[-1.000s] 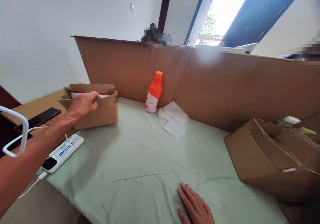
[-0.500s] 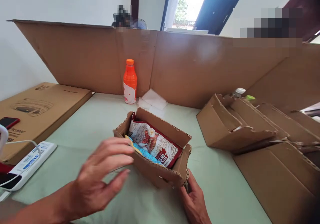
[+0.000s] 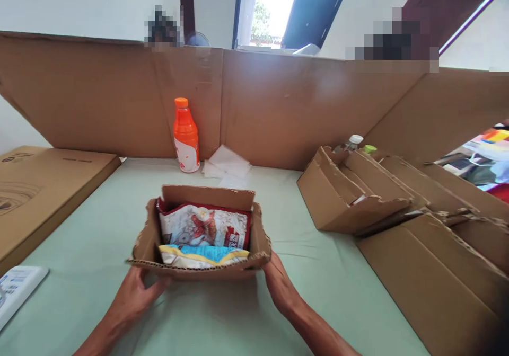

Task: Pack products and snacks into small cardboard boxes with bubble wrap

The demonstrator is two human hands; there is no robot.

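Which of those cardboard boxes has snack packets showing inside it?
The small open box held between both hands, left hand and right hand. Packets show inside it; the torn boxes on the right show none.

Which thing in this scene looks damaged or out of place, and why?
The small cardboard box held by the left hand and right hand has ragged, torn edges. The cardboard boxes at right look torn open too. Nothing is spilled.

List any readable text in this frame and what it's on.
None reads clearly.
Red and white packet in the cardboard box: print blurred.
Orange bottle label: too small.
Flat carton at left: small marks, illegible.
White power strip: blue print, blurred.
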